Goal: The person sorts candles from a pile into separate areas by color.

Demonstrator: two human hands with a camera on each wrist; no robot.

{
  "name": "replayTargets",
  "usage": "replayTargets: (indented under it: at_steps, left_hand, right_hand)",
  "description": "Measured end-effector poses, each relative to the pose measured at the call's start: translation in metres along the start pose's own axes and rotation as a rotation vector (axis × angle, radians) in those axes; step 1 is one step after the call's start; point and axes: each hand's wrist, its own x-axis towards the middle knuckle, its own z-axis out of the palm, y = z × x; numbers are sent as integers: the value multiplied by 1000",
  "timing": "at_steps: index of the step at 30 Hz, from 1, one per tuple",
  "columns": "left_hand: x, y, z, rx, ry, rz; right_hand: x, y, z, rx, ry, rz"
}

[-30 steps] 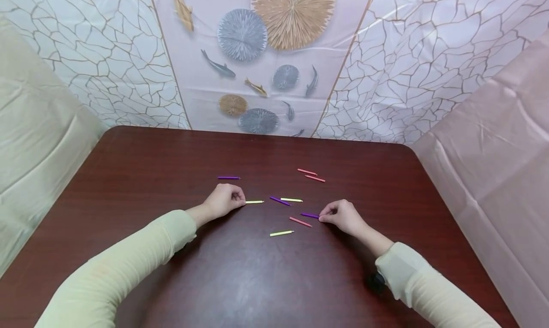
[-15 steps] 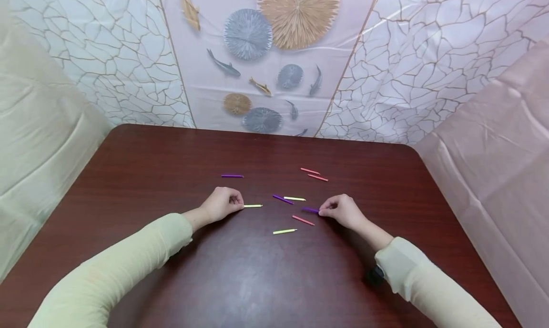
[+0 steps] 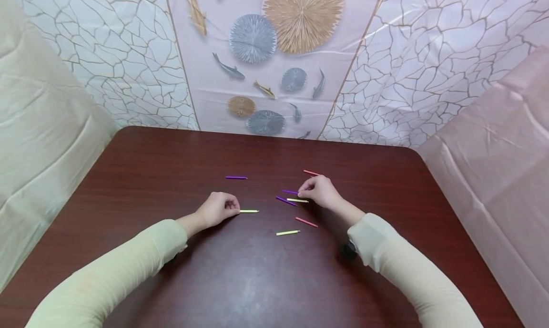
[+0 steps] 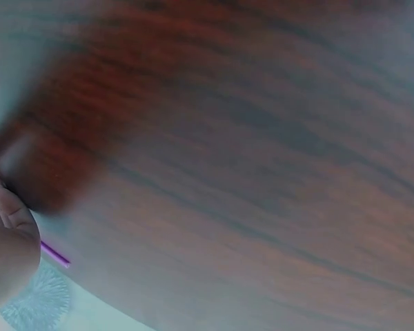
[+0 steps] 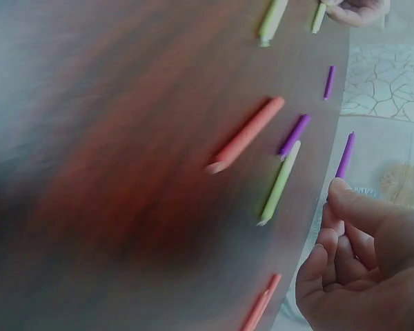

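Observation:
My left hand (image 3: 218,209) pinches one end of a thin yellow-green candle (image 3: 249,211), which points right, low over the table. Between thumb and fingertips my right hand (image 3: 323,193) holds a thin purple candle (image 3: 289,191); the right wrist view shows this purple candle (image 5: 346,157) raised, tip up. Just below it in the head view, another purple candle (image 3: 283,199) and a yellow-green candle (image 3: 297,200) lie close together. Two red candles (image 5: 262,303) lie side by side at the back, partly covered by the right hand in the head view.
On the dark wooden table (image 3: 171,156), a red candle (image 3: 306,221) and a yellow-green candle (image 3: 288,232) lie nearer the front. One more purple candle (image 3: 236,178) lies beyond my left hand. Patterned cloth (image 3: 266,94) hangs behind the table.
My right hand has lifted the purple candle and carried it away from me and left, over the middle candles. My left hand, still holding its candle, has shifted slightly left and nearer me.

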Motion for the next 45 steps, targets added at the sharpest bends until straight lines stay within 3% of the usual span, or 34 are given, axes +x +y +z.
replayTargets:
  at_steps: [13, 23, 28, 38, 45]
  left_hand:
    - [-7, -4, -6, 9, -6, 24]
    - [-16, -9, -10, 27, 0, 56]
    - [-17, -10, -13, 34, 9, 43]
    - [-16, -12, -12, 32, 1, 44]
    - [-18, -11, -16, 15, -5, 24]
  right_hand:
    - [39, -35, 30, 16, -14, 8]
    - [56, -63, 63, -16, -59, -10]
    - [67, -74, 73, -10, -48, -9]
    - [79, -76, 83, 8, -40, 45]
    - [82, -77, 87, 20, -42, 39]
